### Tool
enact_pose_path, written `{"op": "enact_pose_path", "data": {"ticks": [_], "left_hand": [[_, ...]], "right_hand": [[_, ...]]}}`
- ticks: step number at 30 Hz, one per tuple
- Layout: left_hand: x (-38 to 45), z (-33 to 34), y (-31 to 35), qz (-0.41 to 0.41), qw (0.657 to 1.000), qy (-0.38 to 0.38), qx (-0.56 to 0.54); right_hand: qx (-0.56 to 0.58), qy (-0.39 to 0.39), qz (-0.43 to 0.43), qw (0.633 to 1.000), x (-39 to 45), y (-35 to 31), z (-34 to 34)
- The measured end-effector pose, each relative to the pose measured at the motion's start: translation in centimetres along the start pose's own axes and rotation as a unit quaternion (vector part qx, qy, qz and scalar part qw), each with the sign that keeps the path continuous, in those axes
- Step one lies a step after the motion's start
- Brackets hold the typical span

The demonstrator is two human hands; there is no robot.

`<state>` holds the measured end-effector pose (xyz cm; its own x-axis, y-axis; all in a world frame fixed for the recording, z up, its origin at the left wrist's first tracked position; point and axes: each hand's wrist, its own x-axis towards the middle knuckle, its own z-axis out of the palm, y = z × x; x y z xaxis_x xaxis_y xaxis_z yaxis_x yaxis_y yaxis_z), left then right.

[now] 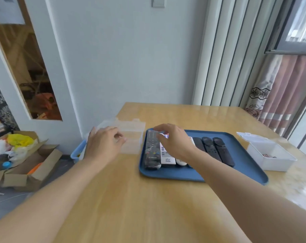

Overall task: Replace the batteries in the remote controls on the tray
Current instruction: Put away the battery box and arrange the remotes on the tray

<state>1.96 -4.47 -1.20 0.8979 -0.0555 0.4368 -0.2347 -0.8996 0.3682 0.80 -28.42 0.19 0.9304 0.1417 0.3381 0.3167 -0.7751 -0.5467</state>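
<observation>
Blue plastic tray, rounded corners, raised rim, on glossy wood table. Remotes in row on tray: three slim black at right, white ones mid-row, large black one at left. Your right hand over white ones, fingers curled, hold on anything unclear. Your left hand over clear ribbed box left of tray, fingers loosely bent, empty. White lidded box right of tray, near table edge. Bare tabletop nearest you.

The black remote bears a blurred logo, not clearly readable.
</observation>
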Motion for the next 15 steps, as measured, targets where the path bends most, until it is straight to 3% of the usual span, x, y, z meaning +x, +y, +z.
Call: {"op": "enact_pose_path", "data": {"ticks": [4,10,11,13,14,15], "left_hand": [[-0.5,1.1,-2.3,-0.041,0.979,-0.102,-0.171],[-0.5,1.4,-2.9,-0.029,0.973,-0.1,-0.206],[-0.5,1.5,-2.9,-0.029,0.973,-0.095,-0.209],[-0.6,1.7,-2.9,-0.027,0.974,-0.087,-0.209],[-0.7,1.7,-2.9,-0.026,0.974,-0.084,-0.208],[-0.7,1.8,-2.8,-0.024,0.974,-0.08,-0.209]], "right_hand": [[0.077,-0.053,0.081,0.992,3.3,-3.0,1.9],[0.176,-0.053,0.262,0.947,6.2,-4.9,3.7],[0.233,-0.028,0.279,0.931,6.4,-4.8,3.8],[0.216,-0.087,0.318,0.919,7.3,-4.4,4.4],[0.249,-0.069,0.328,0.909,7.8,-4.7,4.4],[0.218,-0.062,0.31,0.923,7.9,-4.9,4.4]]}}
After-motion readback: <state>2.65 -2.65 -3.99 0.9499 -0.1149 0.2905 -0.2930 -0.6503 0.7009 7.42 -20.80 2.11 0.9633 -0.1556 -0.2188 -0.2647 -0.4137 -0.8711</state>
